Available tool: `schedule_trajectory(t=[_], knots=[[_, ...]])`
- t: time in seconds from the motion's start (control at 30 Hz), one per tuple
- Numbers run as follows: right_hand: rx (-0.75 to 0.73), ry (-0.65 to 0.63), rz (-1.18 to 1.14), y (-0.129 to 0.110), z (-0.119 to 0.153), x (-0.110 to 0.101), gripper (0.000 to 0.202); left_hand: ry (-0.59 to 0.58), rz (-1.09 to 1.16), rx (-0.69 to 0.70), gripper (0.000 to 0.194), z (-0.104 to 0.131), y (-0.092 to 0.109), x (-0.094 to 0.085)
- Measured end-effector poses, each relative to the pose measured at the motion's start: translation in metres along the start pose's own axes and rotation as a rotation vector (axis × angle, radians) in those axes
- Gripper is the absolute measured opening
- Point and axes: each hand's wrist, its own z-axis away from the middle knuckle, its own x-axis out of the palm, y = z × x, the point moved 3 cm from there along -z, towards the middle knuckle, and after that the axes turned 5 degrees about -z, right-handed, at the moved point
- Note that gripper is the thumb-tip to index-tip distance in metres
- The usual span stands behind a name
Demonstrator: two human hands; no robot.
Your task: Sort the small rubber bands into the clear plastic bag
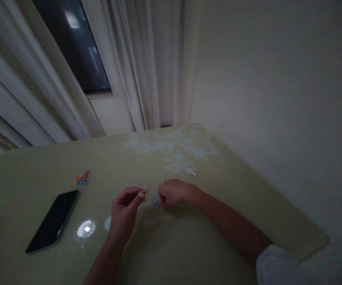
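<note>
My left hand (125,213) is closed in a pinch around a small pale ring-like piece (142,194) with striped loops. Just right of it lies a clear plastic bag (142,185), with several tiny ring-shaped bits (155,203) at its near side. My right hand (173,193) has its fingers curled down at the right side of these bits, close to the table. Its fingertips are hidden, so I cannot make out what is in them. A small white card or packet (192,171) lies beyond my right hand.
A black phone (53,221) lies on the table (218,249) at left. Behind it is a small pile of bright coloured pieces (82,178). The wall (277,99) borders the table's right side; curtains (165,59) hang beyond the far edge. A lamp reflection shines on the tabletop.
</note>
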Motion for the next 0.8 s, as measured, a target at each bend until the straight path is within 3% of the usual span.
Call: schedule_trajectory(t=[0.1,0.3,0.4,0.8], knots=[[-0.079,0.064,-0.138,0.005,0.003,-0.011,0.012,-0.013,-0.002,0.014,0.027,0.000,-0.002,-0.001],[-0.269,0.213,-0.633,0.010,0.010,-0.032,0.004,-0.054,-0.063,0.022,0.024,0.000,-0.003,0.000],[-0.352,0.239,-0.799,0.005,0.011,-0.034,0.012,-0.082,-0.046,0.026,0.023,0.000,-0.002,0.002],[-0.351,0.180,-0.934,-0.002,0.006,-0.028,0.022,-0.109,-0.099,0.008,0.023,-0.001,-0.004,0.001]])
